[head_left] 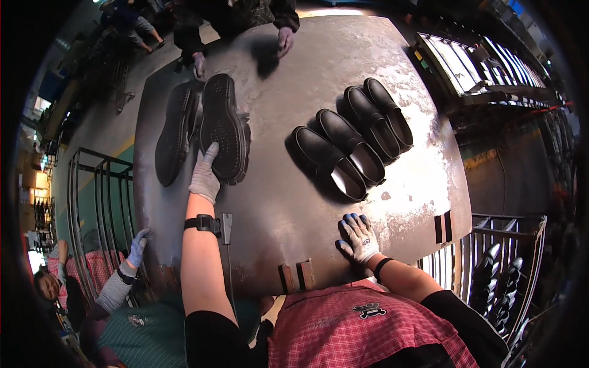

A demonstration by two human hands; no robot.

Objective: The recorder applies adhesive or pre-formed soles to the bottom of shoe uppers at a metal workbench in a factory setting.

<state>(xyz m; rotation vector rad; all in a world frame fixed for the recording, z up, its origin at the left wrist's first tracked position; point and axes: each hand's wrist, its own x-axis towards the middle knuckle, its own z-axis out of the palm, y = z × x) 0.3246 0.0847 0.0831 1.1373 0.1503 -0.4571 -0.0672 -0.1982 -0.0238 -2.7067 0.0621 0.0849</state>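
Observation:
My left hand, in a pale glove, grips the near end of a black shoe sole. The thumb lies on its dotted face; the other fingers are mostly hidden. Further layers show under its right edge. Just left of it lies another black sole with a stitched rim. Flat on the metal table, fingers spread and holding nothing, rests my right hand in a white glove with blue fingertips. Beyond it, several black slip-on shoes sit upright in a slanted row.
Across the table a person's gloved hand is at the soles' far end; their other hand hangs over the edge. A co-worker's gloved hand is at the left edge. Metal racks stand left and right, the right rack with shoes.

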